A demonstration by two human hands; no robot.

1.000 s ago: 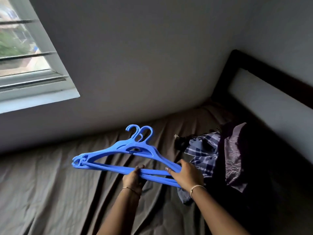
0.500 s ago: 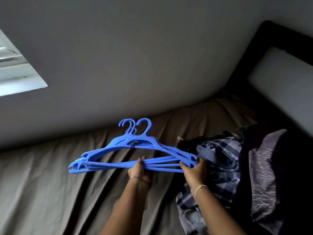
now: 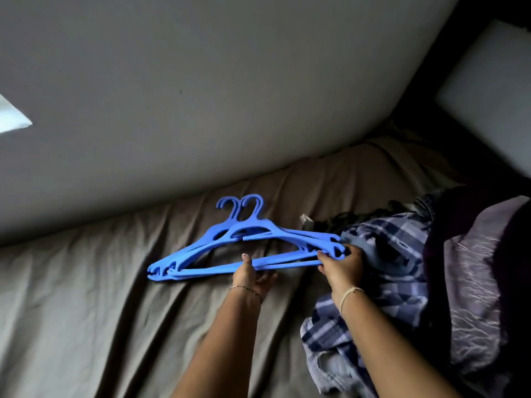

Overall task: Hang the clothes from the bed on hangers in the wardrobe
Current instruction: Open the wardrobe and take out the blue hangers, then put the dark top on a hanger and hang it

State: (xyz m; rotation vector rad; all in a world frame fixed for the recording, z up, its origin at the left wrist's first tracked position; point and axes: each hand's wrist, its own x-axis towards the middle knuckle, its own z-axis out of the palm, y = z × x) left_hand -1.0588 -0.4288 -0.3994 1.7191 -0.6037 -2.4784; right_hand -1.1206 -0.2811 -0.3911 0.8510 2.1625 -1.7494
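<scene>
blue hangers (image 3: 253,242) stacked, plaid clothes (image 3: 385,254) beside

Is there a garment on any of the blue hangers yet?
No, the blue hangers gripped by the left hand and right hand are bare; the plaid shirt lies bunched on the bed.

Grey wall (image 3: 201,81), pale window sill (image 3: 11,122)

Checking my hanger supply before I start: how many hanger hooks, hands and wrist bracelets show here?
Hooks on the blue plastic hangers: 2
Hands, left hand and right hand: 2
Thin wrist bracelets: 2
Total: 6
</scene>
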